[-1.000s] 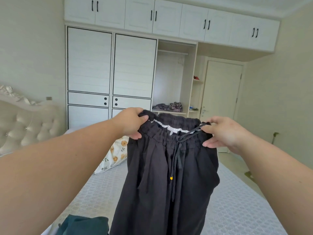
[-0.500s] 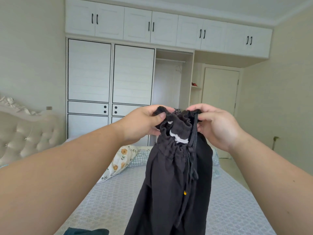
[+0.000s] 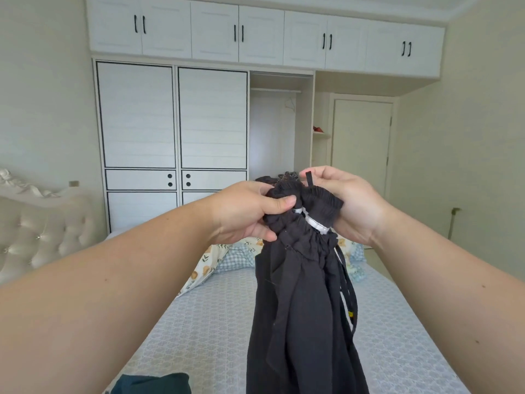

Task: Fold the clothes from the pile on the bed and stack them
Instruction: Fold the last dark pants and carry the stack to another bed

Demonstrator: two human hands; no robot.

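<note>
The two hands are coming together now: a second ago they were holding the waistband stretched wide, and now the left hand (image 3: 250,211) and the right hand (image 3: 345,206) are pinching its two ends against each other, so the black trousers (image 3: 301,308) are hanging doubled lengthwise, leg over leg, above the bed (image 3: 204,314). That looks like the first fold getting made; laying flat and stacking are not yet done.

Counting from the left: one dark teal garment (image 3: 153,383) is lying at the near edge of the bed, one pair of trousers is being held up in both closed hands, and beyond them two patterned pillows (image 3: 224,257) are showing, with one drawstring (image 3: 348,282) dangling on the right.
</note>
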